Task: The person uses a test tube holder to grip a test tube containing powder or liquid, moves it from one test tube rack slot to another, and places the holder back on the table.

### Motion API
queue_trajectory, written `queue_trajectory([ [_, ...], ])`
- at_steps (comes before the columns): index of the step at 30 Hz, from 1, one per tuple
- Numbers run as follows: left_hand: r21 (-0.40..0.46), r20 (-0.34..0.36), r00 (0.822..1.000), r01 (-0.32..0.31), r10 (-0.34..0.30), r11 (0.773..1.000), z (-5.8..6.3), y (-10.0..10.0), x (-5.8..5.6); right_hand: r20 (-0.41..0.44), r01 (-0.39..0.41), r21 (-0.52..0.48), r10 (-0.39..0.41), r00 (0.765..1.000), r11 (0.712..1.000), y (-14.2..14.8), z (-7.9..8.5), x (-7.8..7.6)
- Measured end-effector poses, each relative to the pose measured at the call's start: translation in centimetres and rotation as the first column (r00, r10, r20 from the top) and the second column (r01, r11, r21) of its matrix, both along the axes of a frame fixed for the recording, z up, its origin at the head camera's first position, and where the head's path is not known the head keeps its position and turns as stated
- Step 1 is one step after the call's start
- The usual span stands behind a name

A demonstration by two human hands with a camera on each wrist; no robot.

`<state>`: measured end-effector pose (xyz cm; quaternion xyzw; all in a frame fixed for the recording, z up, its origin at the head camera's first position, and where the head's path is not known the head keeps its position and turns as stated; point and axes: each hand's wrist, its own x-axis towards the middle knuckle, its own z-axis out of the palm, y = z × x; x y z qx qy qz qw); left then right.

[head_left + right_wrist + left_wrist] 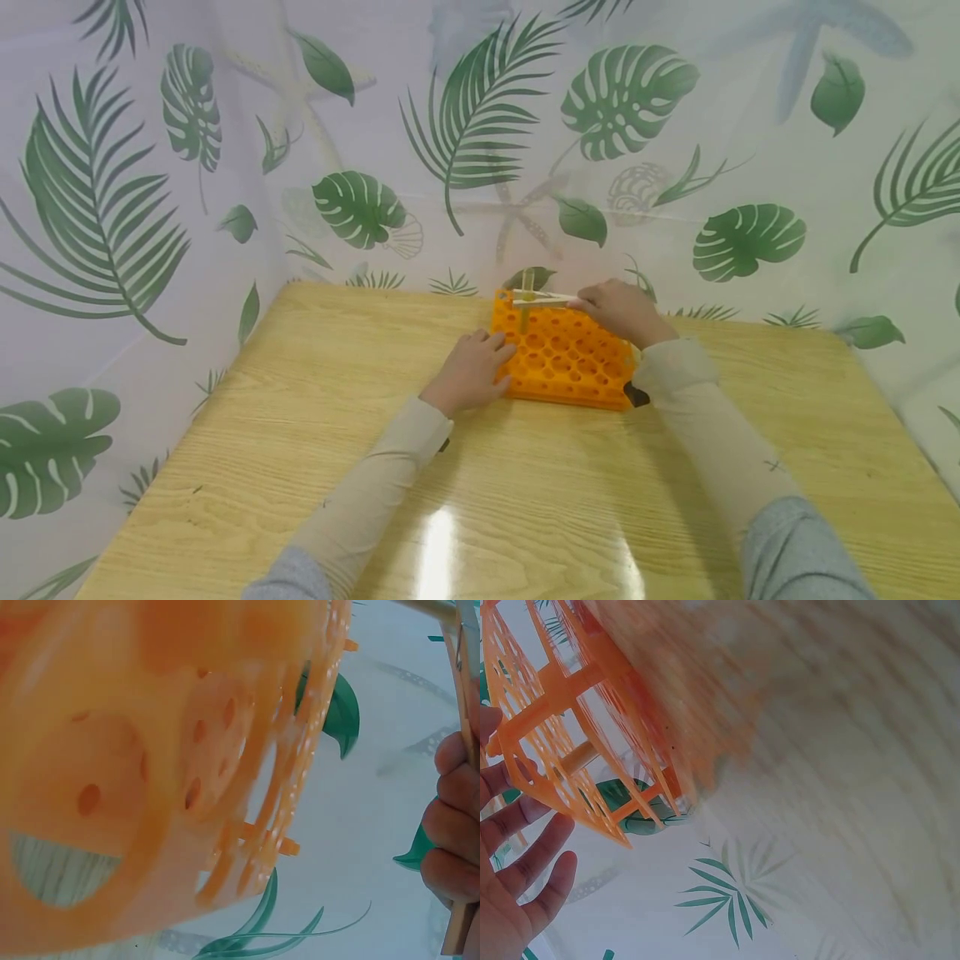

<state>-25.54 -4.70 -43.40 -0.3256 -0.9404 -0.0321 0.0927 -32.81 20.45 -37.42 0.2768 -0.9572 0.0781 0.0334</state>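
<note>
An orange test tube rack, full of round holes, stands on the table. My right hand grips a wooden test tube clamp above the rack's back edge. The clamp's far end is round a thin test tube with a yellowish tint, upright at the rack's back left. Whether the tube's lower end is in a hole or just before the rack, I cannot tell. My left hand is at the rack's left end; in the left wrist view its fingers are spread, some touching the orange frame.
The rack stands on a light wood-grain table. Close behind it hangs a white cloth printed with green leaves and starfish. A small dark object shows by the right wrist.
</note>
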Motion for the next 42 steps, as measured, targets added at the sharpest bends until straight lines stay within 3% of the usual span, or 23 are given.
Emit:
queue_trajectory([
  [5, -0.011, 0.011, 1.0, -0.006, 0.006, 1.0, 0.0, 0.1, 0.0, -0.027, -0.022, 0.0, 0.022, 0.999, 1.0, -0.1, -0.5, 0.1],
  [20, -0.002, 0.018, 1.0, -0.003, 0.003, 1.0, -0.1, 0.0, 0.0, 0.086, 0.0, -0.038, 0.003, 0.996, 0.999, -0.2, -1.5, 0.1],
  [42, -0.01, 0.006, 1.0, -0.008, 0.008, 1.0, -0.1, 0.0, -0.1, 0.059, -0.017, 0.034, 0.015, 0.998, 0.999, -0.3, -2.5, 0.0],
])
